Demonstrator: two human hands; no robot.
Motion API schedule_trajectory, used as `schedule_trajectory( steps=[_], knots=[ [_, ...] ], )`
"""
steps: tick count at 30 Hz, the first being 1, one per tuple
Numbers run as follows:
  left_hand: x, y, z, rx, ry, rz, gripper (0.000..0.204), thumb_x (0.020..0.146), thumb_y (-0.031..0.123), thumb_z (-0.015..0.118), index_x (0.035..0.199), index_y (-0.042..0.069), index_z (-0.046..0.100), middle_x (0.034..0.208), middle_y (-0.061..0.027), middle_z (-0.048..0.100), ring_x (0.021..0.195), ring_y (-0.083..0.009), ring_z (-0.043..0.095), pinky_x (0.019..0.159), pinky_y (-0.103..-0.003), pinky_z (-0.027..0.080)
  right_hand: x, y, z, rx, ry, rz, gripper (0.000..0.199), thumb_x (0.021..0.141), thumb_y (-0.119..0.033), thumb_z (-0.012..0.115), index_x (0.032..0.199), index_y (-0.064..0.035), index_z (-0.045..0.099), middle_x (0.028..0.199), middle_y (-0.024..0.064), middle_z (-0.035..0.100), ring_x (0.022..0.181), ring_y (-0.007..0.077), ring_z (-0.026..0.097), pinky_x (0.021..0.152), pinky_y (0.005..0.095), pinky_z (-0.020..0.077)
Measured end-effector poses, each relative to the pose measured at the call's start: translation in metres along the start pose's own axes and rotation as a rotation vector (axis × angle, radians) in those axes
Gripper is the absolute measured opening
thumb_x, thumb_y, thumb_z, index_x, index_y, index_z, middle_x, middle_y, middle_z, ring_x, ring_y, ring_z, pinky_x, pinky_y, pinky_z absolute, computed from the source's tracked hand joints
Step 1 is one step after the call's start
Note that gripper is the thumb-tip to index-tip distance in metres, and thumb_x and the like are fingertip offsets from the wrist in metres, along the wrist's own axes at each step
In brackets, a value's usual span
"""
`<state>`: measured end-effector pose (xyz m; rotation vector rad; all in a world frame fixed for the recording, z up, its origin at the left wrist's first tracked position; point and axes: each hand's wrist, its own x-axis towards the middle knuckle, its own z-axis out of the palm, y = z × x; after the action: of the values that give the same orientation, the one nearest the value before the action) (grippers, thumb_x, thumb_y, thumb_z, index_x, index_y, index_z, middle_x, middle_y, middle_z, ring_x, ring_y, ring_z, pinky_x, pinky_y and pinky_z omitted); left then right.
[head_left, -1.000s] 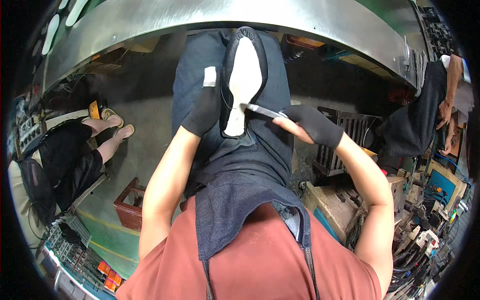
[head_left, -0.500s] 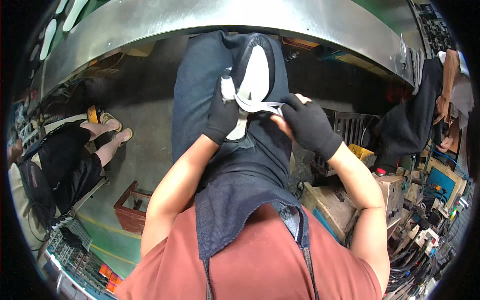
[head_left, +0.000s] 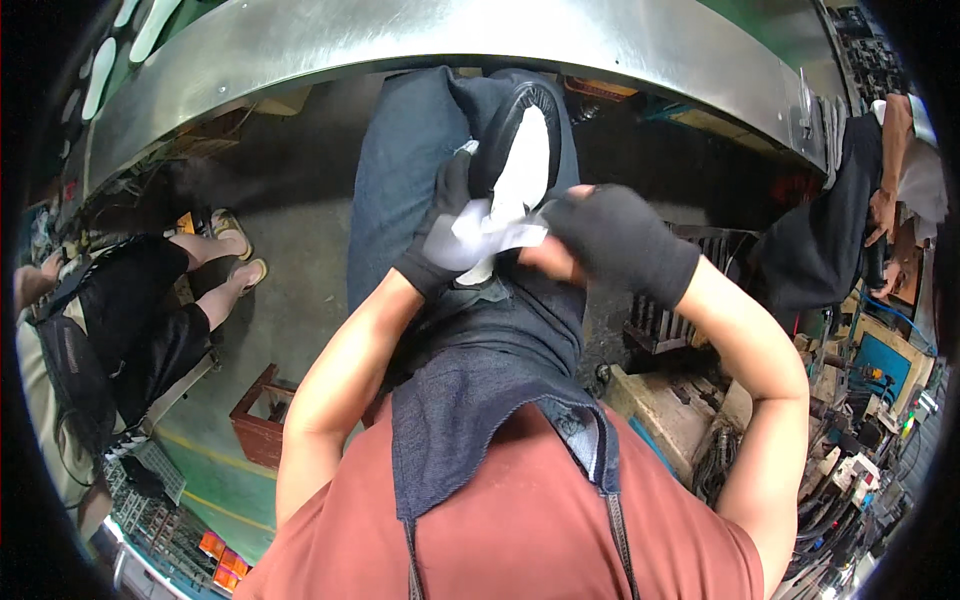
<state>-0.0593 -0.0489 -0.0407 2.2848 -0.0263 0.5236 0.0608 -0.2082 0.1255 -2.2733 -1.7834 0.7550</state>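
Observation:
A black shoe upper (head_left: 490,150) with a white underside (head_left: 528,160) rests sole-up on my lap, toe pointing away. My left hand (head_left: 440,235), in a black fingerless glove, grips the shoe's left side near the heel; its fingers are partly hidden. A white strip (head_left: 515,237) crosses the heel half of the shoe, smeared by motion at its left end. My right hand (head_left: 610,245), gloved the same way, is closed at the strip's right end, close to the shoe. Its fingertips are blurred.
A metal-edged bench (head_left: 400,35) curves across the front, with pale insole shapes (head_left: 100,75) at its far left. To the left a person in dark shorts (head_left: 150,290) sits near a reddish-brown box (head_left: 258,415). Machinery (head_left: 665,410) stands at my right, near another person's arm (head_left: 890,200).
My right hand has turned and come slightly closer to the shoe. The white strip has shifted and its left end now blurs over my left hand. The shoe has tilted a little rightward.

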Motion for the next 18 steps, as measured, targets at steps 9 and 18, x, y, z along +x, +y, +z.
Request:
schedule_trajectory(
  steps=[9, 18],
  knots=[
    [0.0, 0.015, -0.023, -0.262, -0.229, -0.368, 0.111, 0.075, 0.042, 0.078, 0.146, -0.008, 0.008, 0.146, -0.0336, 0.02, 0.138, -0.0465, 0.025, 0.115, -0.046, 0.024, -0.004, -0.014, 0.01, 0.057, 0.096, -0.052, 0.041, 0.092, -0.042, 0.055, 0.083, -0.0031, 0.064, 0.077, 0.0173, 0.062, 0.069, 0.0337, 0.066, 0.057, 0.0422, 0.0524],
    [0.01, 0.026, -0.045, -0.261, -0.313, -0.37, 0.121, 0.072, 0.046, 0.08, 0.148, -0.008, 0.002, 0.152, -0.0329, 0.013, 0.143, -0.0452, 0.016, 0.117, -0.045, 0.02, -0.014, -0.01, 0.027, 0.069, 0.192, -0.206, 0.046, 0.09, -0.048, 0.057, 0.08, -0.0036, 0.064, 0.077, 0.0158, 0.061, 0.069, 0.0333, 0.063, 0.063, 0.0415, 0.0508]
  ],
)
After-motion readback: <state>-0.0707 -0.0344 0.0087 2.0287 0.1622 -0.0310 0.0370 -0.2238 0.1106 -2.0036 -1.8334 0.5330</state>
